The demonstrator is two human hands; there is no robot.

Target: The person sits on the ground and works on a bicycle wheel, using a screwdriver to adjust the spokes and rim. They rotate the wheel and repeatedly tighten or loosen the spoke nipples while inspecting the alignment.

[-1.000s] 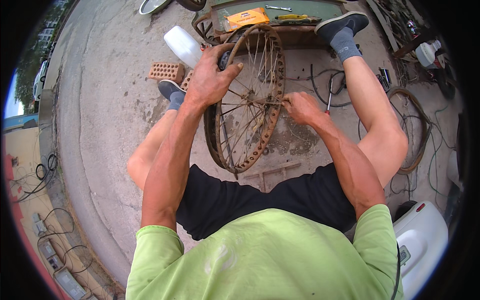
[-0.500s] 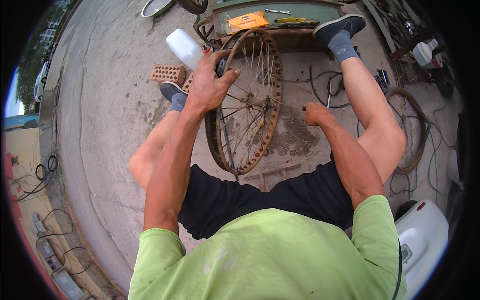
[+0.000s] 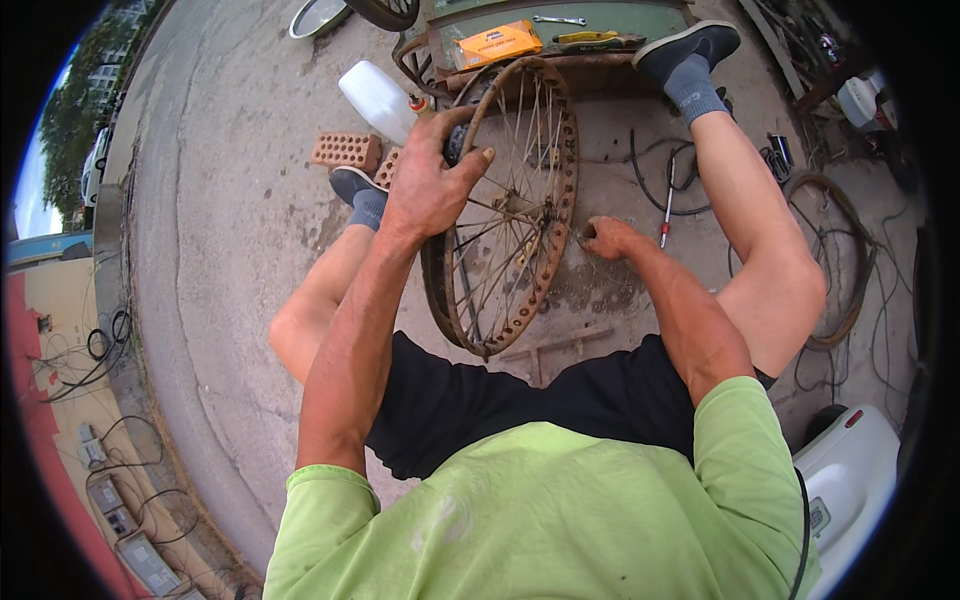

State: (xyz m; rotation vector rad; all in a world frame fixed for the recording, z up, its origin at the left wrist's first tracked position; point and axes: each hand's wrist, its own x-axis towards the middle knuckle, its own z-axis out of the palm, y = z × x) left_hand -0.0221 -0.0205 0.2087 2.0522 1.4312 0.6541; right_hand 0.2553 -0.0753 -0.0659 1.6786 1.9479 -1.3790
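A rusty spoked bicycle wheel [image 3: 572, 165] stands upright between my legs, its rim full of spoke holes. My left hand [image 3: 430, 180] is wrapped round the upper left edge of the wheel, the thumb pointing inward. To the right of the hub, my right hand [image 3: 607, 239] hangs close to the rim with its fingers curled together. A thin line, perhaps a spoke or wire, shows faintly by these fingers; what they hold is too small to make out. On the ground farther right lies a thin rod with a red end [image 3: 666, 212].
Ahead is a green metal box [image 3: 640, 18] bearing an orange carton [image 3: 497, 43], yellow-handled pliers [image 3: 590, 38] and a wrench [image 3: 560, 19]. A white plastic jug [image 3: 375, 98] and perforated bricks [image 3: 345, 150] lie to the left, a loose tyre [image 3: 848, 215] and cables to the right.
My right hand has moved left, nearer the wheel's rim. The rod's red end, hidden before, now shows. My left hand keeps its grip on the wheel.
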